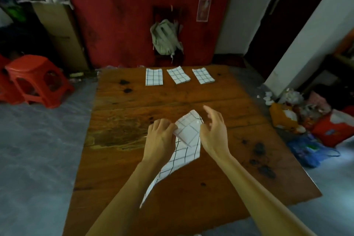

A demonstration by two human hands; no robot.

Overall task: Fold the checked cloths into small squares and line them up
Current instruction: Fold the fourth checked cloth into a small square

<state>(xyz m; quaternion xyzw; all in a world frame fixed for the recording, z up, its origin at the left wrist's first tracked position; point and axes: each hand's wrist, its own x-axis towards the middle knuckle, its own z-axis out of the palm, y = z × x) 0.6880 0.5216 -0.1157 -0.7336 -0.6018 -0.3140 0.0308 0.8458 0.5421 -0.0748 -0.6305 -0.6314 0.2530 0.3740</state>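
Head view: over the near table [134,188] we pinch the checked cloth [186,147] in our left hand [161,136] to anchor its fold, while our right hand [214,130], fingers loosely spread, touches its edge. Farther off, three folded cloths [179,75] await it in line.

Wooden table [134,101] — three folded checked cloths [179,77] rowed along far edge.

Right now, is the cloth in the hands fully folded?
No, partly folded: the cloth has its top turned over, its lower end hanging spread.
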